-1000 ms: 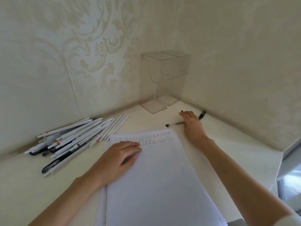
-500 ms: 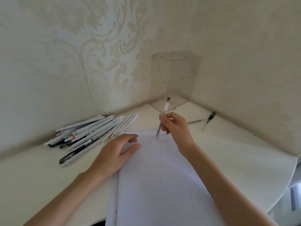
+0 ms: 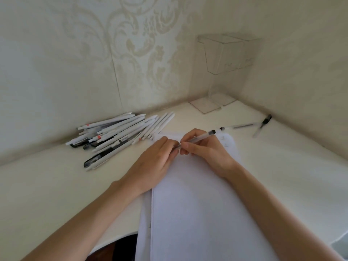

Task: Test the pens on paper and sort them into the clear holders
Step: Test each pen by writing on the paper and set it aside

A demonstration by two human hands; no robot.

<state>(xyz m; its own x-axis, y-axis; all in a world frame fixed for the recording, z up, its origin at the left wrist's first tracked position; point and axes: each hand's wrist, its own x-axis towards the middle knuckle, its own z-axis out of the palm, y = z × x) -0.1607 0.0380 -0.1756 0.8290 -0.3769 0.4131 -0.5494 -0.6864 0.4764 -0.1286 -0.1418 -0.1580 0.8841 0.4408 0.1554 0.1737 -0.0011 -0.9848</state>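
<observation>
A: Left side?
B: Pen pile (image 3: 120, 134) lies by the wall. Left hand (image 3: 156, 160) pinches one end of the clear pen (image 3: 199, 138).
A: Right side?
B: Right hand (image 3: 206, 150) grips its barrel above the paper (image 3: 197, 213). Clear holders (image 3: 224, 57) stand in the corner.

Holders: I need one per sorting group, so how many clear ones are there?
2. The left holder stands in the back corner; the right holder is beside it, further right. None seems hidden.
</observation>
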